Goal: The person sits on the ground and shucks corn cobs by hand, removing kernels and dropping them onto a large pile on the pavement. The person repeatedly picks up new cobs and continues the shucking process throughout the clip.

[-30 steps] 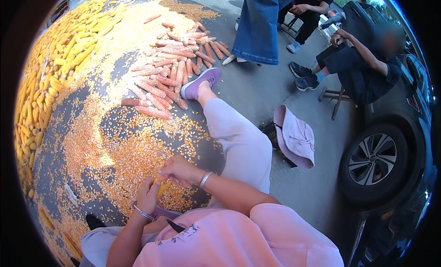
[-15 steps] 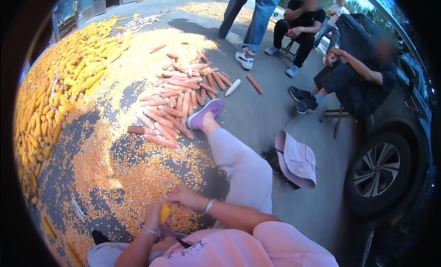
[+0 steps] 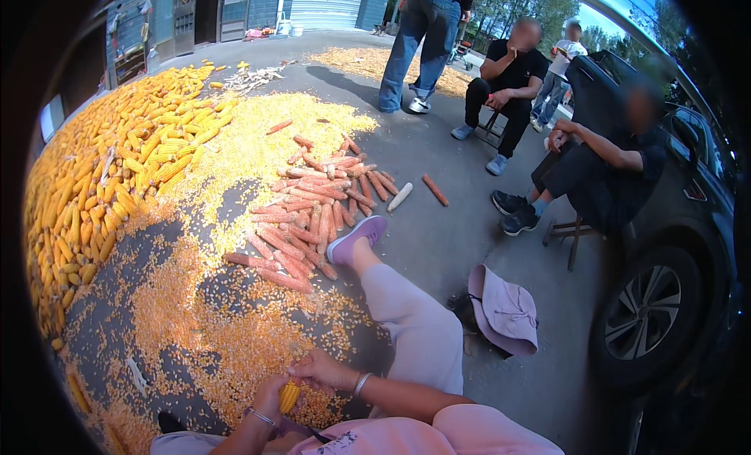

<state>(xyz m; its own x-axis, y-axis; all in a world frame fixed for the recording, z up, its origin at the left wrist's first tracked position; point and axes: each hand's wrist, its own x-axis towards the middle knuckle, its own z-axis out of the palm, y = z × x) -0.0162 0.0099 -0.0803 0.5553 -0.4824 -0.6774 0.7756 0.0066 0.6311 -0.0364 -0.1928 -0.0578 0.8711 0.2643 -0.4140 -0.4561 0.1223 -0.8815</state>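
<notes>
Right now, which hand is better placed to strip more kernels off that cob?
Likely the right hand: it lies over the top of the corn cob, fingers on the kernels, while the left hand grips the cob from the side.

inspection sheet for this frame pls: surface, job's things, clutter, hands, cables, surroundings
Surface: paved ground, strewn with loose corn kernels.
Job's things: yellow corn cob held between both hands; pile of unshelled yellow cobs at left; heap of bare reddish cobs by the person's purple shoe.
Clutter: pale purple hat on the ground; one pale cob and one reddish cob lying apart.
Hands: left hand grips the cob; right hand rests on its top, bracelets on both wrists.
Cables: nothing seen.
Surroundings: two seated people, one standing person, dark car at right, buildings behind.
</notes>
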